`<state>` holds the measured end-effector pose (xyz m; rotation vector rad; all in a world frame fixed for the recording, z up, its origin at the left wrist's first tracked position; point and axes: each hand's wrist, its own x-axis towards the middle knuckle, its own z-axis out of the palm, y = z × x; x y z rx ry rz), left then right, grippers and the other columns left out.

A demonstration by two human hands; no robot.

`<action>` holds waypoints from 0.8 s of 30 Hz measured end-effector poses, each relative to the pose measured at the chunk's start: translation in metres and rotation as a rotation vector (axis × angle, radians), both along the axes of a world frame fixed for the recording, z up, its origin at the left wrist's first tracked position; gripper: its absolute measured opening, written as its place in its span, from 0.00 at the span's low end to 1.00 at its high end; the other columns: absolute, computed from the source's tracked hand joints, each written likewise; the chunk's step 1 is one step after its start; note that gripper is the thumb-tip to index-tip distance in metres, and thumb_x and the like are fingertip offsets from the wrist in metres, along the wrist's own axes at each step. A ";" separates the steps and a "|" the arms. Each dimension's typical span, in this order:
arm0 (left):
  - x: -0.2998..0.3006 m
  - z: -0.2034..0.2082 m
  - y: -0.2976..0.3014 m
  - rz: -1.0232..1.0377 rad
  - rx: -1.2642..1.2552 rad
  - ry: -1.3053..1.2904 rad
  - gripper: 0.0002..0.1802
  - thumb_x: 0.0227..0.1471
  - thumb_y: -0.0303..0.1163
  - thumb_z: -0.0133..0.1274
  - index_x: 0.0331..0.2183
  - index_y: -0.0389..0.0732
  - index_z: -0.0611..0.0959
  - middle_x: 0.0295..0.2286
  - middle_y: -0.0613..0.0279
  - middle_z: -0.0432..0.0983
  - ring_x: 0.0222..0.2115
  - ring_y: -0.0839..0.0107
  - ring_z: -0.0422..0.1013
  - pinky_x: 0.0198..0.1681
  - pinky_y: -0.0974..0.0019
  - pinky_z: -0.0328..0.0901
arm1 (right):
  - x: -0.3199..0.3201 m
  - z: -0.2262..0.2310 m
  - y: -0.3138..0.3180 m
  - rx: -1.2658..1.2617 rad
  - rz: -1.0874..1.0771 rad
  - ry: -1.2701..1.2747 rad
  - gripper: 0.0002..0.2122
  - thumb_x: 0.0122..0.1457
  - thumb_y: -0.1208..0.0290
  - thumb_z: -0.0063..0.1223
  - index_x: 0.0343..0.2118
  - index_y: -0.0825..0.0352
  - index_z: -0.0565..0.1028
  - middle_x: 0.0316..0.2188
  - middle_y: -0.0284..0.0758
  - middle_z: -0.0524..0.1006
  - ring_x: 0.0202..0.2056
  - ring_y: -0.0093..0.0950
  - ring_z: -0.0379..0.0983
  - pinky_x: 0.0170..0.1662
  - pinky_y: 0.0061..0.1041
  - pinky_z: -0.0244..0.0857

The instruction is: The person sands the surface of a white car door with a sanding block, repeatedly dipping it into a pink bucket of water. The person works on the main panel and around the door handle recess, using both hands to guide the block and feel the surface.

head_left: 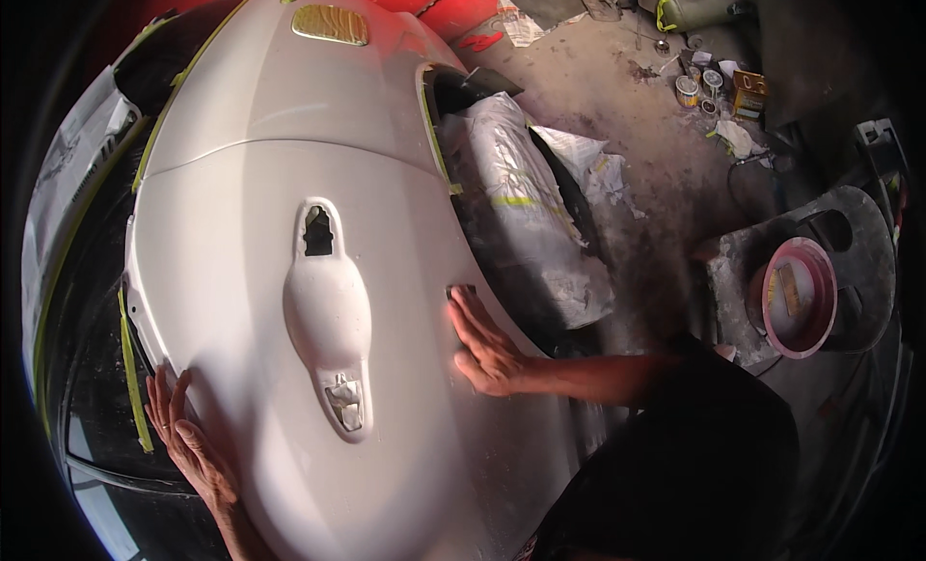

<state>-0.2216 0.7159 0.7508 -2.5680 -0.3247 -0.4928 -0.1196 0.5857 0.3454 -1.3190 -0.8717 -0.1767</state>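
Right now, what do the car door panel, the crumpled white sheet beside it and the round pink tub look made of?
Car door panel: probably metal under pale, satin paint or primer; smooth, soft sheen, pressed handle recess.
Crumpled white sheet: thin plastic or paper, can't tell; creased, lightly shiny.
Round pink tub: likely moulded plastic, dull; smooth, rounded, no visible seam.

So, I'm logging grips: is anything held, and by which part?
The right hand has a dark pad under its fingers, far end showing; the exact grip is hidden. The left hand holds nothing visible.
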 end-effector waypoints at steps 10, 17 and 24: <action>0.005 -0.003 -0.003 0.013 -0.044 -0.019 0.38 0.64 0.57 0.21 0.51 0.39 0.76 0.58 0.53 0.61 0.63 0.55 0.50 0.65 0.50 0.42 | 0.158 0.034 0.039 -0.074 -0.049 0.275 0.32 0.68 0.56 0.26 0.63 0.80 0.43 0.64 0.60 0.42 0.66 0.52 0.38 0.68 0.42 0.34; 0.003 -0.002 0.003 0.021 -0.010 -0.031 0.38 0.63 0.59 0.24 0.50 0.39 0.76 0.57 0.52 0.62 0.62 0.53 0.51 0.64 0.48 0.44 | 0.107 0.016 0.023 -0.151 0.047 0.197 0.31 0.67 0.57 0.24 0.65 0.76 0.41 0.66 0.56 0.41 0.68 0.47 0.36 0.68 0.43 0.31; 0.003 -0.003 0.010 -0.007 -0.024 -0.044 0.37 0.64 0.57 0.24 0.50 0.40 0.77 0.57 0.52 0.63 0.62 0.53 0.51 0.64 0.49 0.44 | 0.028 0.009 0.007 -0.032 0.062 -0.050 0.35 0.66 0.56 0.32 0.66 0.72 0.34 0.67 0.52 0.33 0.68 0.47 0.30 0.69 0.44 0.28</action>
